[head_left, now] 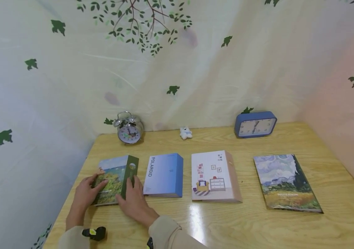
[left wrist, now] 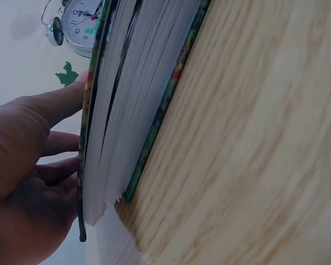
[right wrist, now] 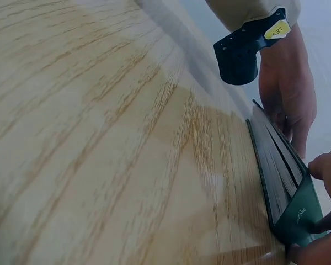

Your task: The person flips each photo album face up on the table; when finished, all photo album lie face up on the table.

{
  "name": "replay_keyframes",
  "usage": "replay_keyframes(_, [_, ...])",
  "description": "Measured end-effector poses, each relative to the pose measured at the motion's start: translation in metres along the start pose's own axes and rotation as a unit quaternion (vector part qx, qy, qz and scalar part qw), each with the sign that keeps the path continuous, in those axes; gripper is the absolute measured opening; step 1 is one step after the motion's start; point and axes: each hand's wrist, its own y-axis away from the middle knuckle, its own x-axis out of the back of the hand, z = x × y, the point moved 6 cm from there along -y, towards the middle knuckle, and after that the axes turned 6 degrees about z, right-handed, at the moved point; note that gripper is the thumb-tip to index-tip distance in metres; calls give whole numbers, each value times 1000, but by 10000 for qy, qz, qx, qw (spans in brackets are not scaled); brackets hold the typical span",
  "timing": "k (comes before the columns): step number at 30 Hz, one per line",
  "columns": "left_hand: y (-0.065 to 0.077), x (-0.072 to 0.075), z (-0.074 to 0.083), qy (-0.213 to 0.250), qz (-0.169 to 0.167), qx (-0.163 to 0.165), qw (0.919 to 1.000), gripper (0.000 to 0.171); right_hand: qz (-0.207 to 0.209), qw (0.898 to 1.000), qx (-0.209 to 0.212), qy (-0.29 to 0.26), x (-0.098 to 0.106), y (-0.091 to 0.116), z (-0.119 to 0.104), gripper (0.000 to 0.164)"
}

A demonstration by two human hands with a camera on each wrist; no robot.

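Observation:
A thick photo album (head_left: pixel 114 173) with a seaside landscape cover and a dark green spine lies at the left of the table. My left hand (head_left: pixel 83 193) holds its left side, the thumb reaching over the cover. At the spine, my right hand (head_left: pixel 137 204) grips the lower right part, fingers against the green side. Slightly fanned white pages (left wrist: pixel 138 83) show between the covers in the left wrist view. The right wrist view has the green spine (right wrist: pixel 302 218) with right-hand fingers (right wrist: pixel 328 171) on it.
Right of it lie a blue POLAROID album (head_left: pixel 162 174), a white album with furniture drawings (head_left: pixel 209 173) and a painted-landscape album (head_left: pixel 284 183). Along the back stand a twin-bell alarm clock (head_left: pixel 129 131), a small white bear figure (head_left: pixel 185 133) and a blue clock (head_left: pixel 255 125).

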Motion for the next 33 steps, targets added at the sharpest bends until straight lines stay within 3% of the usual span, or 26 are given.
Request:
replay_keyframes(15, [5,-2,15,250,-231,-130,9993,78,82,9996,-87,-272,9,1,-5,67])
replay_keyframes(22, [11,-6,24,1080,-571,38,9925,81,252,9971,-44,-720,17,0,-14,66])
replay_keyframes(27, [15,-7,30,1624,-667,-132,9844,77,248,9933,-240,-1106,22,-1,-15,65])
replay_keyframes(33, [16,-6,40,2049,-792,-242,9753,74,518,9835,-381,-1693,34,-4,-16,64])
